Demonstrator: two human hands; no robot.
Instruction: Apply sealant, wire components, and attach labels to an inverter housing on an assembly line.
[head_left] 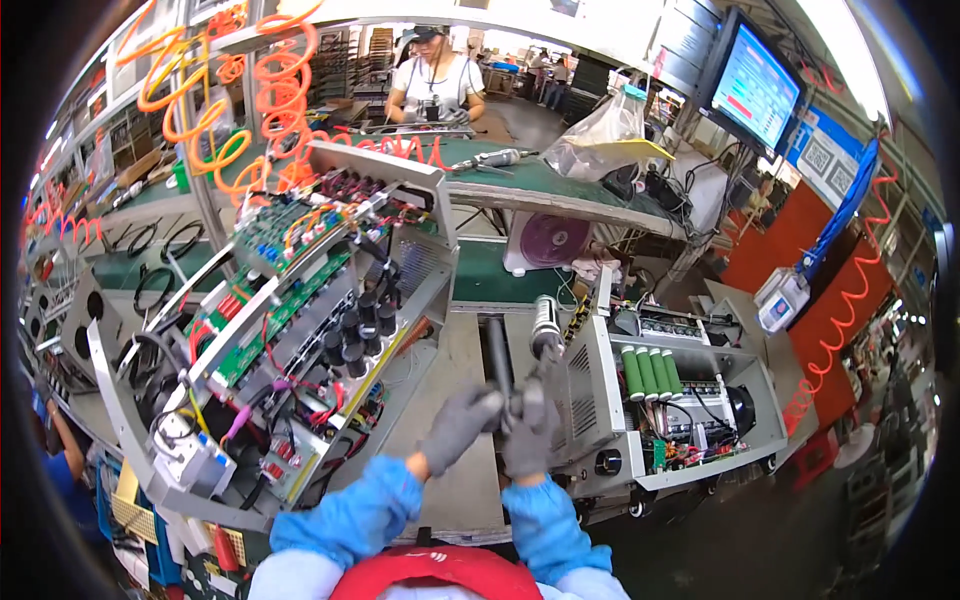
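My left hand (462, 428), in a grey glove, has its fingers bent together and pointing right. Close beside it, my right hand (530, 435), also gloved in grey, is raised with curled fingers and somewhat blurred. The fingertips of both hands nearly meet; whatever small thing is between them cannot be made out. Just beyond my right hand is a silver and black power driver (546, 322), apart from the fingers as far as I can see. A dark bar-shaped strip (498, 355) runs away from me behind the hands.
A large opened metal chassis with circuit boards and black capacitors (355, 335) stands at left. At right, a smaller open cabinet (590, 400) carries green cylinders (650, 373). Beyond are a green bench (500, 185), a monitor (755, 85), orange coiled hoses (285, 100) and another person (437, 80).
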